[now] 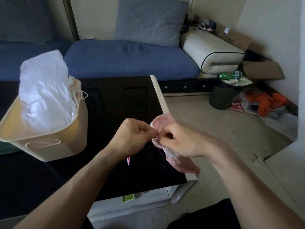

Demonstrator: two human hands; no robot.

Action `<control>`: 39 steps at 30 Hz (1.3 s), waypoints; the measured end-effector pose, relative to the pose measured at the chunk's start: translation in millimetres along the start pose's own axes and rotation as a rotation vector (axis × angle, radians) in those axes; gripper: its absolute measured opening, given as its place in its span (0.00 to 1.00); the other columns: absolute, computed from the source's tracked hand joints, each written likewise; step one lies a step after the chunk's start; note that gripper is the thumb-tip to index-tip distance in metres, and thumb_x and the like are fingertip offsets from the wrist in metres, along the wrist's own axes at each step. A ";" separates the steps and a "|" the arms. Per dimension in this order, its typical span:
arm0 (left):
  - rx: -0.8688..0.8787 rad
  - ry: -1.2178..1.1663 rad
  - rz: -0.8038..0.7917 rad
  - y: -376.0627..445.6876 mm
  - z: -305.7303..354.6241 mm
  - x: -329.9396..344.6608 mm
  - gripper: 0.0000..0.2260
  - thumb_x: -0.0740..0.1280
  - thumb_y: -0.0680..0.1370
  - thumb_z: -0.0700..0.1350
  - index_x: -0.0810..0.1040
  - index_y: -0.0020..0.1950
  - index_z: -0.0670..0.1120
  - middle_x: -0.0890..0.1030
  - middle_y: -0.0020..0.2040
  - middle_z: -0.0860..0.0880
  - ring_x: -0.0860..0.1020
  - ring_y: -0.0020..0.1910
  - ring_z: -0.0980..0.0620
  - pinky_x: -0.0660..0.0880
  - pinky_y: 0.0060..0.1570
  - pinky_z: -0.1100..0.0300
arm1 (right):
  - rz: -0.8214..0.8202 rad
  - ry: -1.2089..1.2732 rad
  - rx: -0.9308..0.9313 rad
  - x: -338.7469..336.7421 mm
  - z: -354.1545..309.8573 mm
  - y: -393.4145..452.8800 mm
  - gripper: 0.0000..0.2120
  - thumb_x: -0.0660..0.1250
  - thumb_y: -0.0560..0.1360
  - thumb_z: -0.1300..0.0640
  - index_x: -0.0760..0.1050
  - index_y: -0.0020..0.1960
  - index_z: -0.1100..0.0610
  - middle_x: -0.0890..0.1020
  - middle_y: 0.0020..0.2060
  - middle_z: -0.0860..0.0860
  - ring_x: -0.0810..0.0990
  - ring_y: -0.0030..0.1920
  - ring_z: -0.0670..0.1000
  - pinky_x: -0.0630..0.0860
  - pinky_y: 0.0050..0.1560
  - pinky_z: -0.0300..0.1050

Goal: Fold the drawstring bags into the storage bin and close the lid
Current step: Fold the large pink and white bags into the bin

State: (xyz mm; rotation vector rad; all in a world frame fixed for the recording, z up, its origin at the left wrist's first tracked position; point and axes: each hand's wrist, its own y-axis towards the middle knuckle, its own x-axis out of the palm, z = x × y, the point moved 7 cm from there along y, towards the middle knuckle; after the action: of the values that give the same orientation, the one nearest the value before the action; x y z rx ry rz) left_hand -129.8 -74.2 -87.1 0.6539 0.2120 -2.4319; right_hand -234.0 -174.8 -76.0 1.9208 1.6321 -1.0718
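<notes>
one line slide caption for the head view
Both hands pinch a pink drawstring bag beside the bin.

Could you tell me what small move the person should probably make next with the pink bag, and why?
Probably lay the pink drawstring bag flat on the black table and make the first fold. Both the left hand and right hand pinch it bunched at the table's edge, and the storage bin is open.

2 bare forearms enter from the lower edge; no sleeves, watch or rings visible on either. Left hand (133, 138) and right hand (179, 139) are ungloved. Dark, probably black garment (214, 215) covers the lap at the bottom edge; its type cannot be told.
</notes>
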 end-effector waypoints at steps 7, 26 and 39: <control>-0.022 0.097 0.259 11.9 -18.6 -45.8 0.06 0.70 0.78 0.50 0.84 0.41 0.56 0.85 0.37 0.56 0.82 0.40 0.61 0.78 0.38 0.66 | 0.216 0.922 -0.235 -37.2 -16.7 -11.0 0.17 0.64 0.71 0.50 0.75 0.25 0.53 0.83 0.44 0.56 0.78 0.48 0.54 0.73 0.55 0.55; -0.018 0.039 0.512 4.0 -19.6 -84.8 0.07 0.72 0.76 0.51 0.81 0.37 0.57 0.81 0.32 0.58 0.80 0.37 0.67 0.72 0.32 0.69 | 0.122 0.450 0.409 -32.8 67.5 -15.6 0.26 0.70 0.69 0.30 0.72 0.33 0.52 0.64 0.23 0.45 0.61 0.23 0.46 0.62 0.21 0.33; 0.289 -0.215 0.093 -6.4 12.7 -55.7 0.15 0.54 0.85 0.44 0.81 0.57 0.45 0.83 0.59 0.51 0.77 0.64 0.56 0.71 0.65 0.61 | 0.089 -0.367 0.272 16.7 24.4 32.9 0.10 0.67 0.77 0.61 0.73 0.40 0.51 0.76 0.35 0.49 0.75 0.34 0.52 0.65 0.28 0.40</control>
State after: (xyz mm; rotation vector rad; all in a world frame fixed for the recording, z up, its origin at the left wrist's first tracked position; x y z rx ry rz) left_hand -100.0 -44.1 -48.2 0.5052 -0.2560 -2.4412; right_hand -209.4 -189.4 -109.7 1.7976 1.2407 -1.5662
